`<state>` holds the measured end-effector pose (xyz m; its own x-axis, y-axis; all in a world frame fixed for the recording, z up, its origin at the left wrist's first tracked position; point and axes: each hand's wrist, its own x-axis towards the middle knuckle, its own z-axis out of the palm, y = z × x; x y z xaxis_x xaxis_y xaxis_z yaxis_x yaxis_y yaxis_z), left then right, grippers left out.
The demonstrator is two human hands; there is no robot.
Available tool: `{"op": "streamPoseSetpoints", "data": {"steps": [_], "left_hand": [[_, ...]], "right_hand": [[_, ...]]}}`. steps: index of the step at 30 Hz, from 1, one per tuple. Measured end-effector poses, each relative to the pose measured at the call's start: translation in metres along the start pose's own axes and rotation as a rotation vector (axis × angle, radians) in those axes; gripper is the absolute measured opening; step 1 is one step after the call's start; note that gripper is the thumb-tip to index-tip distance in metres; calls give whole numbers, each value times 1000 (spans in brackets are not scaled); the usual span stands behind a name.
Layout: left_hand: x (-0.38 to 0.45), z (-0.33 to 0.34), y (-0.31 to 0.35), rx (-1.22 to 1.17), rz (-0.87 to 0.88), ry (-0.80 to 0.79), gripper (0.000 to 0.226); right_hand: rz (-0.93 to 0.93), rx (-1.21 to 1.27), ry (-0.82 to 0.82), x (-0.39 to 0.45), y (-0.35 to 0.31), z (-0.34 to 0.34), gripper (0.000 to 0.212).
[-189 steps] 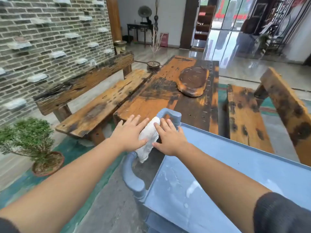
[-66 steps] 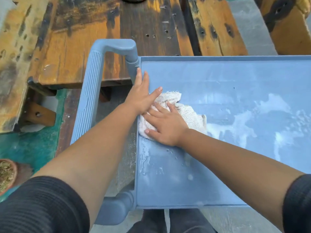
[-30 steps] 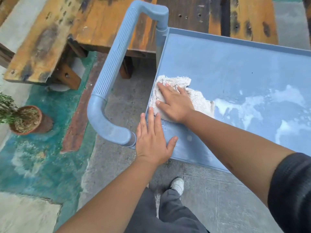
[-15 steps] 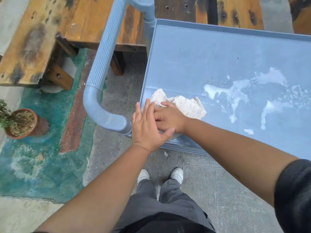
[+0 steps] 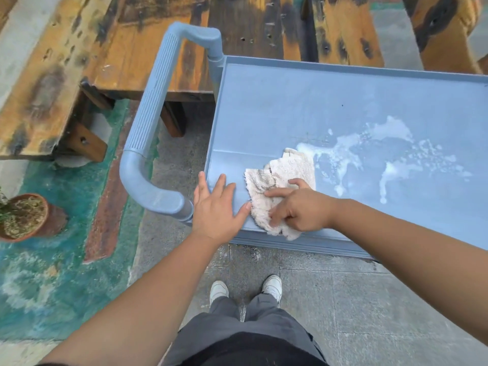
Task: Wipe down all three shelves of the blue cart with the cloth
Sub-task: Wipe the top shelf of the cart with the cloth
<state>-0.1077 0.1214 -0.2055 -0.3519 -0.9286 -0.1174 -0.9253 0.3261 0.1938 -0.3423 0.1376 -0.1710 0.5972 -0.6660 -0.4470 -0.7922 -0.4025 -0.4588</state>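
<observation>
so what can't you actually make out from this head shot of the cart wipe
- Lower two shelves: hidden beneath the top shelf in the head view, so their state is unknown.
- Right end of the top shelf: cut off by the frame edge, along with how far the white residue spreads.
- Shelf under the cloth and right hand: covered.
- Near left corner: partly covered by the left hand.
- Cart wheels: out of sight below.
</observation>
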Motion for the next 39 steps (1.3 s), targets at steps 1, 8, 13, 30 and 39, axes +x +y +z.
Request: {"op": "streamPoseSetpoints", "data": {"steps": [1, 8, 13, 30, 39], "left_hand": [[0, 1, 2, 36, 2, 4, 65], [33, 7, 13, -88, 129, -90, 63], [60, 14, 11, 59, 161, -114, 67], [63, 20, 6, 108, 117, -157, 90], [68, 9, 13, 151, 75, -161, 88]], "right_hand": [[30, 30, 71, -7, -3, 7, 41], [546, 2, 503, 18, -32, 52, 81], [652, -44, 432, 36, -24, 58, 91], [670, -83, 478, 71, 19, 24, 65], [627, -60, 478, 108, 77, -41, 66]]}}
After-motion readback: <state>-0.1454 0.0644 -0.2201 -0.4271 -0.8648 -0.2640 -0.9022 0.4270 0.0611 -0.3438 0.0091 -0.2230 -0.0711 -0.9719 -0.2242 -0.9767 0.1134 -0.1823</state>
